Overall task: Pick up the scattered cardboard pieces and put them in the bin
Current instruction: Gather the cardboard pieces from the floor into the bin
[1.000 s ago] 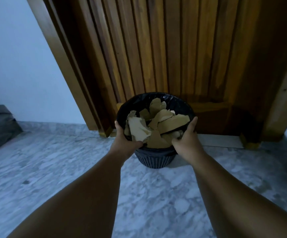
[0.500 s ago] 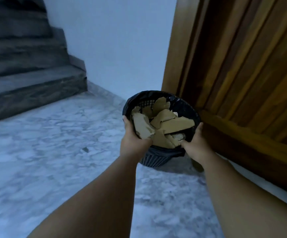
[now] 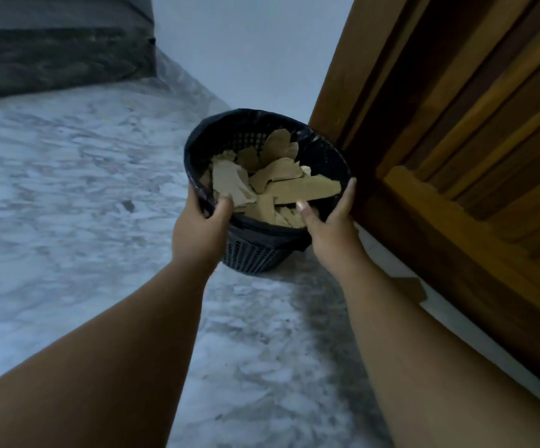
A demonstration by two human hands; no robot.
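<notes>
Pale marble floor point(image 3: 68, 189) fills most of our view, with the slatted wooden door point(image 3: 456, 140) on the right and dark stairs point(image 3: 52, 53) at top left. The black mesh bin point(image 3: 252, 253) is close beside the door. Our left hand point(image 3: 197, 234) and right hand point(image 3: 333, 231) grip its rim from either side, thumbs hooked inside, fingers point(image 3: 348, 194) curled round the outside. The torn cardboard pieces point(image 3: 281, 185) lie heaped inside, the longest slanting up near the rim. We judge that a tilt, or a knock against the door, could spill them. A brown scrap-like shape point(image 3: 407, 287) at the door's foot may be a missed piece; we cannot tell.
</notes>
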